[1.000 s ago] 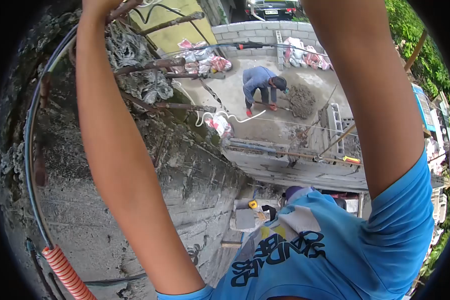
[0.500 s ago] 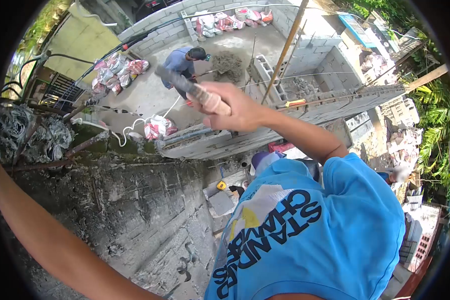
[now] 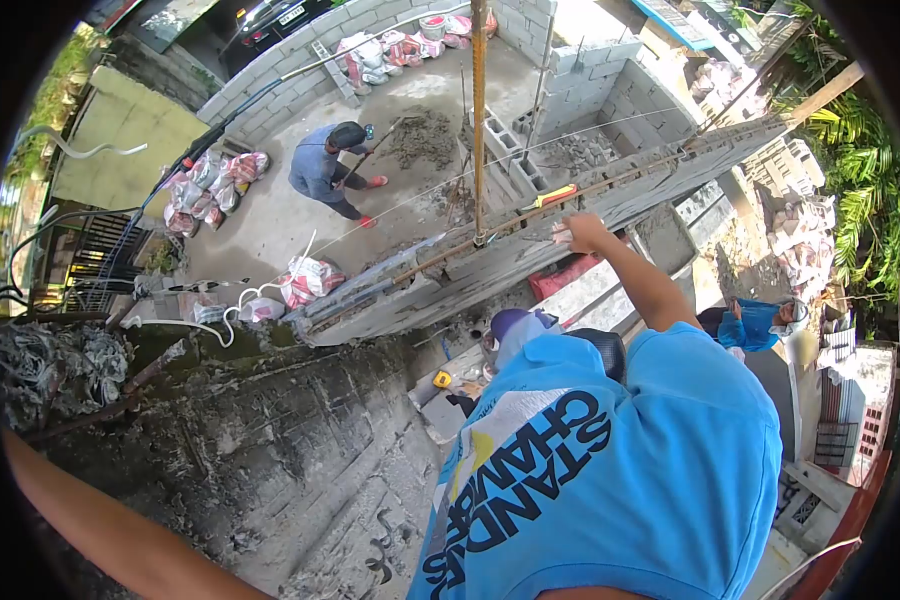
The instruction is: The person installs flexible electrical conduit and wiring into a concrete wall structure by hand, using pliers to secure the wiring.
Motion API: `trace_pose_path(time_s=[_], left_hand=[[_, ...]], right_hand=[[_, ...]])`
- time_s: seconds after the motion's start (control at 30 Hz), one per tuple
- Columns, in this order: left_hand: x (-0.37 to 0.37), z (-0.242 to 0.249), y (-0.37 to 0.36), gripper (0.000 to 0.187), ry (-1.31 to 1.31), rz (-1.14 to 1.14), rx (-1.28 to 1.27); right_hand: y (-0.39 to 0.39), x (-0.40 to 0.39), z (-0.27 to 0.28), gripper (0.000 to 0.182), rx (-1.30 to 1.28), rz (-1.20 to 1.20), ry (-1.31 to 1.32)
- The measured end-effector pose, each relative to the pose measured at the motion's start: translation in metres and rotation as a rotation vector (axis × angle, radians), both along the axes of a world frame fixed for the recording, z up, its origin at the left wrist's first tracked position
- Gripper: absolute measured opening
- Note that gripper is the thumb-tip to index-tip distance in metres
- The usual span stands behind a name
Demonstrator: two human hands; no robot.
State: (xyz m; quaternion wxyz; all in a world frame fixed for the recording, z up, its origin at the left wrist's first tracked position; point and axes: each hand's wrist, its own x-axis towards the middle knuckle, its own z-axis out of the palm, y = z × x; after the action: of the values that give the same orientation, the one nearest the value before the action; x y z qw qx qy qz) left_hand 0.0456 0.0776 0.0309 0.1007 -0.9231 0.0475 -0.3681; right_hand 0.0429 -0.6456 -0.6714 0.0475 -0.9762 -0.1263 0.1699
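My right hand (image 3: 582, 234) is stretched out beside the top of a grey block wall (image 3: 440, 280). Its fingers look curled, but what they hold, if anything, is hidden from me. Just beyond it, a yellow and red tool (image 3: 555, 196) lies along the wall top. A rusty upright bar (image 3: 479, 130) rises from the wall to the left of the hand. Only my left forearm (image 3: 120, 525) shows at the lower left; the left hand is out of view.
Beyond the wall a co-worker (image 3: 320, 165) holds a long-handled tool at a mortar heap (image 3: 420, 138). Filled sacks (image 3: 210, 190) line the yard. Another person (image 3: 755, 325) is at the right. Below me are a rough concrete surface (image 3: 300, 480) and a yellow tape measure (image 3: 442, 379).
My right hand has moved away from me, down to the wall. The wooden-handled tool it gripped earlier no longer shows. The view has shifted, and the co-worker beyond the wall appears farther left.
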Motion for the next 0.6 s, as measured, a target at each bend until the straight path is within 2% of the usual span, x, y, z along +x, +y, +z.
trace_pose_path(time_s=[0.07, 0.17, 0.4, 0.53, 0.6], left_hand=[[-0.001, 0.001, 0.001, 0.032, 0.014, 0.004, -0.002], [-0.005, 0.003, 0.004, 0.031, 0.026, 0.018, -0.004], [-0.010, 0.002, 0.013, 0.030, 0.068, 0.028, -0.013], [-0.011, 0.000, 0.031, 0.030, 0.109, 0.021, -0.025], [-0.014, 0.004, 0.042, 0.030, 0.120, 0.031, -0.023]], right_hand=[[0.002, 0.013, -0.009, 0.047, -0.050, -0.057, 0.012], [0.013, 0.029, -0.024, 0.048, 0.026, 0.001, -0.185], [0.048, 0.070, -0.034, 0.052, 0.052, 0.096, -0.152], [0.025, 0.068, -0.034, 0.051, 0.118, 0.050, -0.231], [0.003, 0.068, -0.025, 0.051, 0.017, -0.030, -0.199]])
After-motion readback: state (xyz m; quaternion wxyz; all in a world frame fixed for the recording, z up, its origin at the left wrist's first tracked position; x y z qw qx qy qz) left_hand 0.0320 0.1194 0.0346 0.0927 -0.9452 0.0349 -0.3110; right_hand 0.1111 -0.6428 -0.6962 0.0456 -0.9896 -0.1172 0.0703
